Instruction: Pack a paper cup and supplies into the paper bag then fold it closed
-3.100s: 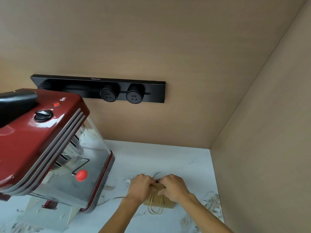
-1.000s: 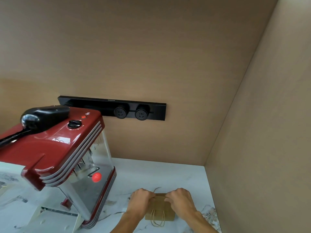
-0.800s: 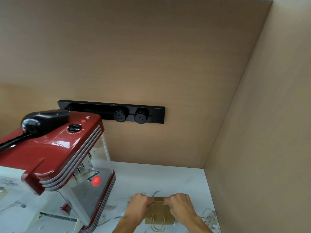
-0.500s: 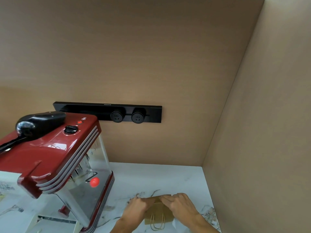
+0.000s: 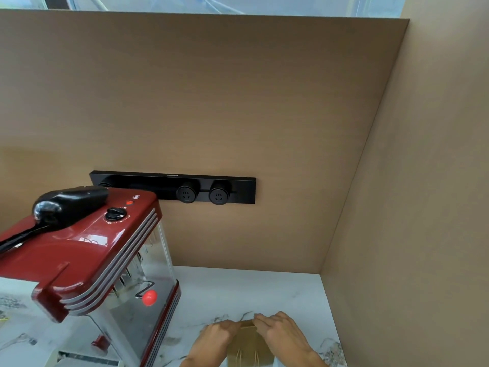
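A small brown paper bag with thin string handles stands on the white marble counter at the bottom of the head view. My left hand rests on the left of the bag's top edge. My right hand lies over the right of that edge, fingers fairly flat and pressing down on the paper. The top of the bag looks folded over under my fingers. No paper cup or supplies show; the bag's inside is hidden.
A red popcorn machine with a glass cabinet stands close on the left, a black handle on its lid. A black socket strip is fixed to the brown back wall. A brown side wall closes the counter on the right.
The view has tilted up, so bag and hands now sit lower in frame. My fingers have gone from pinching the bag's top to lying flatter across it.
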`<state>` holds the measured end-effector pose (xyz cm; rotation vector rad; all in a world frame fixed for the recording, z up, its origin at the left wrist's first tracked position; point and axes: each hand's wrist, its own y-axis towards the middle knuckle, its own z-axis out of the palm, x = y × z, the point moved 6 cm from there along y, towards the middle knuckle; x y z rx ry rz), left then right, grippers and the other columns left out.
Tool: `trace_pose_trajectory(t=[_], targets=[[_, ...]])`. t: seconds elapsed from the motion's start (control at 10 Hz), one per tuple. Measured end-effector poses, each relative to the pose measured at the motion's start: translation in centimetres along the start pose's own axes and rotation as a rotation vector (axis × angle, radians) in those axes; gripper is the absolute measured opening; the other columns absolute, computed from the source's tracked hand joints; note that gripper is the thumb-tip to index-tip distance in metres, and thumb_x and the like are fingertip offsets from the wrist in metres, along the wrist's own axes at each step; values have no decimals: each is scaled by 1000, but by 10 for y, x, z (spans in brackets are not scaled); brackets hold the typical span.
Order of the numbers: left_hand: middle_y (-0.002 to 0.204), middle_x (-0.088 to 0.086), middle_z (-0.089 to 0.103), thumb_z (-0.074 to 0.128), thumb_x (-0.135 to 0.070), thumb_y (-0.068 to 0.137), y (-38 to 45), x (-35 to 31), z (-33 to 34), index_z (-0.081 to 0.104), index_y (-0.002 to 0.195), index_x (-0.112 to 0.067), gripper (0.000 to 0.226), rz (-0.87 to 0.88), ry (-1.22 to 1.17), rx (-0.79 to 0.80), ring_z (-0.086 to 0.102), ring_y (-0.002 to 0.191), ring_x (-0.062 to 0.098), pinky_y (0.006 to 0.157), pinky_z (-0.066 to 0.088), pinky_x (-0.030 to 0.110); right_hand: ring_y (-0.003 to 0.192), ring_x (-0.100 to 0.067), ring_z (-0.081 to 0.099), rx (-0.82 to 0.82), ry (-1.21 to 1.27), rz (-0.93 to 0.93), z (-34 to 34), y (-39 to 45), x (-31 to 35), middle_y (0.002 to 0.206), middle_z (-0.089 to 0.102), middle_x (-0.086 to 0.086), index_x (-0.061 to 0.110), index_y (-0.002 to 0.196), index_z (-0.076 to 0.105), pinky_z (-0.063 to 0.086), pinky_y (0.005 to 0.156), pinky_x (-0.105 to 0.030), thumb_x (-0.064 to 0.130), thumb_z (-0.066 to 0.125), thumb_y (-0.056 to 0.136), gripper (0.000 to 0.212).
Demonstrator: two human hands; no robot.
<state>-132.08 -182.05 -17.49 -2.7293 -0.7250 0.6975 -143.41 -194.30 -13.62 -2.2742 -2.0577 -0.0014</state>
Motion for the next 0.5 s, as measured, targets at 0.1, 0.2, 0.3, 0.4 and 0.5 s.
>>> trace_pose_trajectory(t=[0.1, 0.2, 0.3, 0.4, 0.5], targets=[[63, -20, 67, 93, -27, 22, 12, -7, -5, 69, 72, -37, 56, 101, 96, -172, 63, 50, -2, 42, 51, 15, 58, 7, 61, 46, -17, 54, 7, 1, -2, 101, 74, 25, 37, 84, 75, 43, 66, -12, 45, 55, 76, 23], [61, -25, 63, 92, -46, 34, 0, -24, -20, 70, 69, -42, 41, 116, 124, -231, 58, 51, -8, 47, 47, 8, 61, 0, 60, -35, -79, 37, 4, 0, 2, 83, 73, 20, 32, 78, 73, 31, 75, -18, 28, 63, 73, 12], [64, -25, 65, 72, -40, 55, 5, -26, -24, 68, 75, -42, 20, 142, 111, -320, 60, 53, -5, 47, 48, 9, 72, -9, 52, -219, -55, 58, -11, -2, 4, 60, 58, 11, 26, 75, 59, 31, 80, -22, 7, 64, 64, 22], [66, -14, 70, 46, -23, 62, 0, -28, -28, 71, 73, -33, 29, 177, 176, -322, 65, 50, 11, 43, 49, 17, 80, -10, 49, -417, 73, 99, -33, -2, 1, 68, 61, 11, 27, 79, 63, 32, 81, -27, 20, 70, 72, 12], [72, -14, 71, 51, -22, 69, -1, -24, -52, 74, 72, -30, 24, 204, 65, -420, 64, 59, 11, 62, 45, 20, 91, -11, 61, -357, 176, 201, -38, 2, -9, 98, 68, 10, 27, 102, 68, 33, 86, -31, 33, 44, 96, 26]])
